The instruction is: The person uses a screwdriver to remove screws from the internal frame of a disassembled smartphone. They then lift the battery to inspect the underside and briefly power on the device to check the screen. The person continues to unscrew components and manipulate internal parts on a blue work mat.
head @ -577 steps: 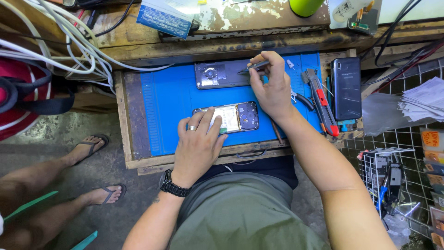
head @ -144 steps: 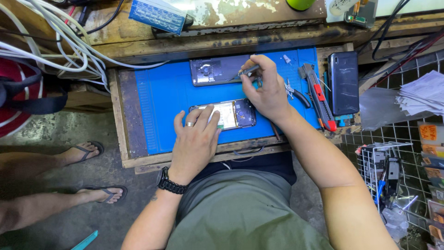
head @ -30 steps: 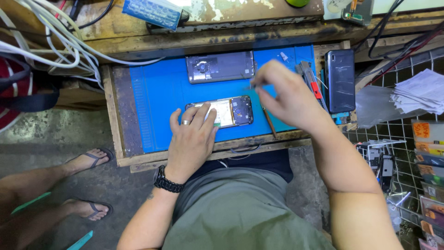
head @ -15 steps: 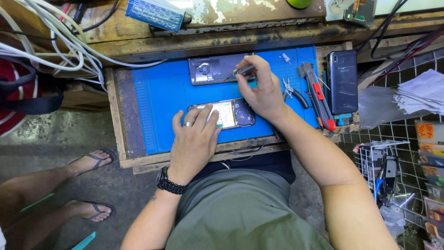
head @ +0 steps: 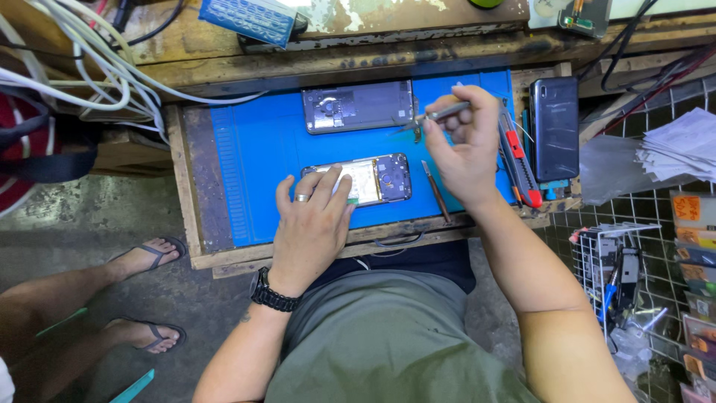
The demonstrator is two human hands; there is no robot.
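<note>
An opened phone (head: 373,179) with its insides showing lies on a blue work mat (head: 253,149). My left hand (head: 309,224) presses flat on the phone's left end, fingers spread. My right hand (head: 462,145) holds a thin metal tool (head: 440,114), likely tweezers, whose tip points left toward the right edge of a detached phone back cover (head: 358,106) lying farther up the mat.
A utility knife with red and grey handle (head: 518,160) and a dark phone (head: 554,127) lie right of the mat. A thin tool (head: 436,190) rests beside the opened phone. White cables (head: 89,67) hang at left. Another person's sandalled feet (head: 149,257) stand at lower left. A wire rack (head: 619,276) is at right.
My right hand has shifted slightly right and up with the tool, away from the open phone. My left hand stays on the phone.
</note>
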